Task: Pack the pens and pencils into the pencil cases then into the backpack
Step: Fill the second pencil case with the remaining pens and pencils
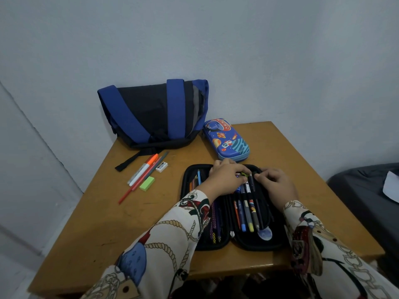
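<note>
My black pencil case [232, 240] lies open flat on the counter [90, 223], both halves filled with pens and pencils. My left hand [226, 180] and right hand [276, 183] meet over its far edge, fingers curled and pinching the top ends of the pens [248, 203] in the right half; exactly which pen each hand grips I cannot tell. Just beyond the open case sits the blue space-print case [226, 139], closed. Further left of that, against the wall, stands the blue and black backpack [151, 113]. Left of the open case lie loose pens and pencils [142, 175], a green eraser [147, 183] and a white eraser [161, 167].
</note>
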Available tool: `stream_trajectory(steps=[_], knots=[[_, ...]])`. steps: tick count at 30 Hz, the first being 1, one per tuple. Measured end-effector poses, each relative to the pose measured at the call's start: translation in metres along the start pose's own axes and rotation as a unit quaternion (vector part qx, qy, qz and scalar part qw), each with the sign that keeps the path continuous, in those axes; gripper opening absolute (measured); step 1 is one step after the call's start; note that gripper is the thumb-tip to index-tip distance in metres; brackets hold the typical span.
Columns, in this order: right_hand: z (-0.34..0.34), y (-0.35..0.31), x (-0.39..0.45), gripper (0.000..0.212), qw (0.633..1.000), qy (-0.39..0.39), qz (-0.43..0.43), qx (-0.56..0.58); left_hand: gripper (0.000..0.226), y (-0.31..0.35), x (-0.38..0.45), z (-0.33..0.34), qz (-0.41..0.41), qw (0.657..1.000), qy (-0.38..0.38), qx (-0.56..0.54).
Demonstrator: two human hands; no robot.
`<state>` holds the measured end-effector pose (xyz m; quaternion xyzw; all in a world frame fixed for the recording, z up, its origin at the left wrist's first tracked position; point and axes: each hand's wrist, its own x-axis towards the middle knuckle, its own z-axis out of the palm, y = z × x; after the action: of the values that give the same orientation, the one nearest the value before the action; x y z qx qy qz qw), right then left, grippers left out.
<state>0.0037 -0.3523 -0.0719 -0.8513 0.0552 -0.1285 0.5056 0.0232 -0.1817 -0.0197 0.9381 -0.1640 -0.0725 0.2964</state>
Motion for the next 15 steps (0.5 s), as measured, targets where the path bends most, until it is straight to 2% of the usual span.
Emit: stream_trajectory(steps=[2, 4, 5, 7, 9, 11, 15], knots=[[0.000, 0.000, 0.000, 0.025, 1.000, 0.002, -0.003, -0.001, 0.030, -0.002, -0.002, -0.005, 0.009, 0.998, -0.014, -0.057], [-0.001, 0.002, 0.000, 0.025, 1.000, 0.001, -0.001, 0.000, 0.034, -0.005, -0.005, -0.016, 0.017, 0.981, -0.006, -0.195], [-0.001, 0.003, 0.001, 0.026, 1.000, 0.000, 0.002, 0.001, 0.035, -0.008, -0.006, -0.023, 0.009, 0.968, 0.019, -0.249], [0.000, 0.004, 0.001, 0.025, 1.000, 0.002, 0.007, 0.009, 0.034, -0.021, -0.005, -0.037, -0.028, 0.952, 0.110, -0.284], [0.000, 0.004, 0.001, 0.024, 1.000, 0.004, 0.008, 0.013, 0.033, -0.042, -0.003, -0.050, -0.083, 0.941, 0.207, -0.256], [0.000, 0.004, 0.000, 0.025, 1.000, 0.004, 0.007, 0.014, 0.035, -0.066, -0.006, -0.061, -0.134, 0.935, 0.274, -0.182], [-0.001, 0.003, 0.001, 0.022, 1.000, 0.002, 0.014, 0.006, 0.039, -0.105, -0.020, -0.077, -0.220, 0.921, 0.320, 0.015]])
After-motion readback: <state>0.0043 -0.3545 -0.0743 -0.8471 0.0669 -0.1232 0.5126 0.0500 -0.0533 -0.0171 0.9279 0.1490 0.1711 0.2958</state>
